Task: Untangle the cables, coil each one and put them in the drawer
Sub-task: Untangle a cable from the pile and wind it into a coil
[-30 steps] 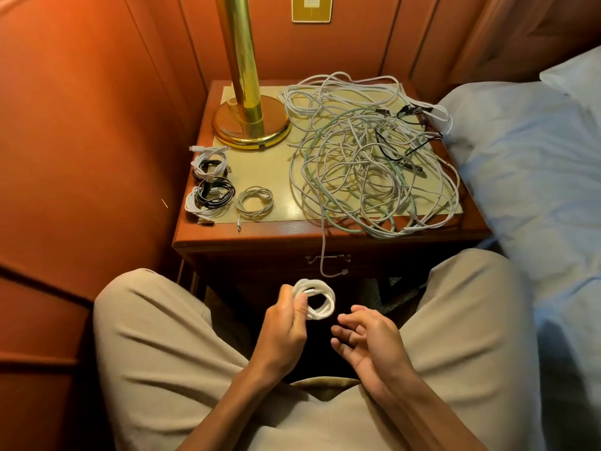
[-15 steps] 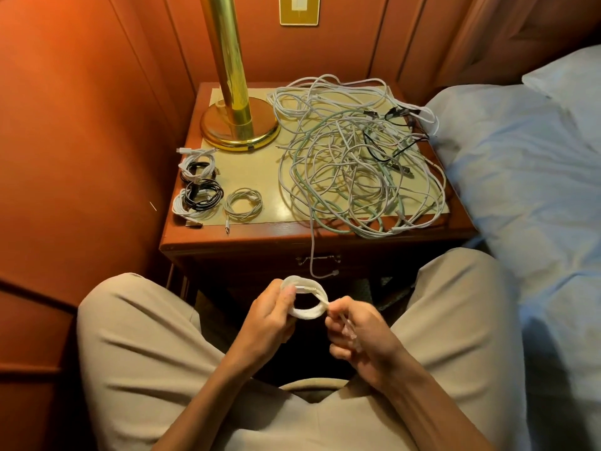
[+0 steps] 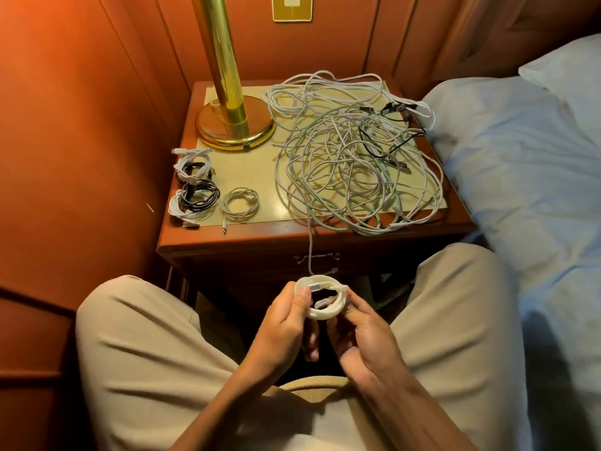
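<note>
we hold a white coil (image 3: 323, 301) between both hands, low in front of the nightstand (image 3: 227, 242), at 6 o'clock from the tangle (image 3: 354, 157). left hand (image 3: 286, 323): thumb pressed on the coil's 9 o'clock side, over a connector, fingers curled beneath, so clamped on the coil. right hand (image 3: 364, 333): fingertips pinch the coil's 3 o'clock side. a second connector sits inside the ring.

finished coils (image 3: 195, 187) lie at the nightstand's 8 o'clock corner, black and white overlapping, with a lone grey coil (image 3: 240, 204) just beside at their 3 o'clock. lamp base (image 3: 235, 125) at 11 o'clock. the tangle fills the 3 o'clock half, with one strand (image 3: 310, 245) hanging over the front edge past the drawer handle (image 3: 317, 256), ending near our coil. we cannot tell whether they touch.

judgement: coiling of this cable looks nearly done; drawer appears closed, so stowing is not yet started.

risks:
- loosen either pinch before the end is tucked and the coil springs open.
- hanging strand could snag the coil or a finger as we lift, dragging the tangle off the edge.
- opening the drawer could trap that strand.
- overlapping finished coils may re-tangle if grabbed together.
</note>
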Tool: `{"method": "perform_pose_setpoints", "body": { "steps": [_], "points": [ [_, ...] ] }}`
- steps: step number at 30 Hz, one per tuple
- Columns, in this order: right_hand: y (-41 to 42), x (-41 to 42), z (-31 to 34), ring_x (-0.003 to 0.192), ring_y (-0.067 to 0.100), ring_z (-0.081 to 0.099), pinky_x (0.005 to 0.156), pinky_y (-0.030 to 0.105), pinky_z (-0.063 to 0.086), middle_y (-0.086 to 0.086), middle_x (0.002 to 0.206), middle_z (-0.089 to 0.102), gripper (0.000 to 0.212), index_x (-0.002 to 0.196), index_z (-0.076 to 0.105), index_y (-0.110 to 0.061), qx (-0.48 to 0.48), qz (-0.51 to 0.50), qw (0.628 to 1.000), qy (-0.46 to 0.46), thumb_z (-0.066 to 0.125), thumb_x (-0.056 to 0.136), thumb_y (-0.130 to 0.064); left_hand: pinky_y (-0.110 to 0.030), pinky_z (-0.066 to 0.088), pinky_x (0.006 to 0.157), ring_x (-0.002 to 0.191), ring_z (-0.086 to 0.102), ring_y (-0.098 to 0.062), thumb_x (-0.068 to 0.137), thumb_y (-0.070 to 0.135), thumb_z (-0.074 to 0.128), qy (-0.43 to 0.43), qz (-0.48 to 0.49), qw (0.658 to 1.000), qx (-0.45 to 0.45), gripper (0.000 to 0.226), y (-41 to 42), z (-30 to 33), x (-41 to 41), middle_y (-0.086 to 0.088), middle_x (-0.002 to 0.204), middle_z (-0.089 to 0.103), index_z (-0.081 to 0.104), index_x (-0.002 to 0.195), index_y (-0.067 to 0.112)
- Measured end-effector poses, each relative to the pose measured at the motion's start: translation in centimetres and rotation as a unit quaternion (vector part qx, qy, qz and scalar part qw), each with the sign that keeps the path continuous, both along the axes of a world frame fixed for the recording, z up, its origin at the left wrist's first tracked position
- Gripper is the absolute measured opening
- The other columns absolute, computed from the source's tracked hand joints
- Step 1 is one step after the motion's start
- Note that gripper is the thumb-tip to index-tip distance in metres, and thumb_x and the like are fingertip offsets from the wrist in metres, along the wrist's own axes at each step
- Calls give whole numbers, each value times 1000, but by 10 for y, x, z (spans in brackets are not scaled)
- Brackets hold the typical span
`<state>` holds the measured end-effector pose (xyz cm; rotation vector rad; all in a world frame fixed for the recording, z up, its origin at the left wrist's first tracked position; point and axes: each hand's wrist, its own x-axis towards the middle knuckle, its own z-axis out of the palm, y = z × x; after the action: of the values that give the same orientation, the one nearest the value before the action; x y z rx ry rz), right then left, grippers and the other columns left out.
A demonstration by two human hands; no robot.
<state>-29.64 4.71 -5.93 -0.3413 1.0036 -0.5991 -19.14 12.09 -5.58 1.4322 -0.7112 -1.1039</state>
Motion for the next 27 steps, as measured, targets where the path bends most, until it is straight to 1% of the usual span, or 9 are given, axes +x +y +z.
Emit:
{"method": "perform_pose_setpoints", "body": {
  "steps": [2,4,6,8,12,17,19,22,27],
  "points": [
    [4,0,2,71,21,66,62,32,52,16,93,71,28,112,70,-5,18,22,999,-38,46,98,-4,-31,43,41,42,54,-22,103,34,37,-87,28,996,-3,27,0,-6,-6,-4,56,59,55,103,14],
    [6,-1,6,67,22,63,57,33,46,18,90,68,31,107,72,-4,-6,49,998,-42,45,100,-18,-29,45,43,45,58,-19,104,32,37,-131,62,989,2,25,-1,-9,-10,-2,59,62,57,102,18],
    [6,-2,10,68,22,60,58,33,45,18,90,68,43,100,74,-4,-38,63,996,-41,45,100,-37,-29,46,43,45,59,-19,105,30,37,-137,73,988,3,24,-3,-8,-13,-3,57,62,58,102,18],
    [6,-2,12,76,24,63,67,35,47,19,93,70,49,103,73,-3,-91,69,993,-25,49,94,-45,-34,48,43,44,58,-26,104,31,37,-117,59,991,-1,25,-5,-4,-12,-6,56,61,57,103,17],
    [2,-3,10,84,27,68,77,39,51,18,91,73,39,91,75,-9,-213,101,970,62,54,90,-42,-34,47,44,46,55,-28,98,39,39,-30,37,999,-14,30,-13,0,-1,-5,60,60,53,94,12],
    [-4,-15,10,87,28,71,82,39,58,13,90,74,34,100,73,-8,-317,227,916,98,53,96,-35,-33,48,45,56,58,-23,97,38,42,7,9,1000,-20,34,-18,0,13,-6,74,62,55,98,7],
    [-7,-18,11,86,22,72,79,32,58,7,88,75,28,100,73,-11,-356,262,889,116,55,96,-32,-32,48,46,60,60,-25,100,36,41,30,-21,999,-14,33,-18,0,18,-5,78,64,56,102,7],
    [-15,-20,14,83,6,69,71,17,51,1,88,75,29,102,74,-13,-372,282,874,136,58,90,-34,-33,49,51,62,60,-25,102,36,38,40,-59,997,-1,34,-17,1,26,-5,81,65,55,108,7],
    [-23,-21,11,87,2,67,72,14,49,-4,96,74,29,109,71,-25,-386,297,858,162,62,86,-39,-35,52,56,68,62,-25,102,38,41,9,-88,996,4,31,-15,0,35,-6,84,64,59,109,14]
  ]
}}
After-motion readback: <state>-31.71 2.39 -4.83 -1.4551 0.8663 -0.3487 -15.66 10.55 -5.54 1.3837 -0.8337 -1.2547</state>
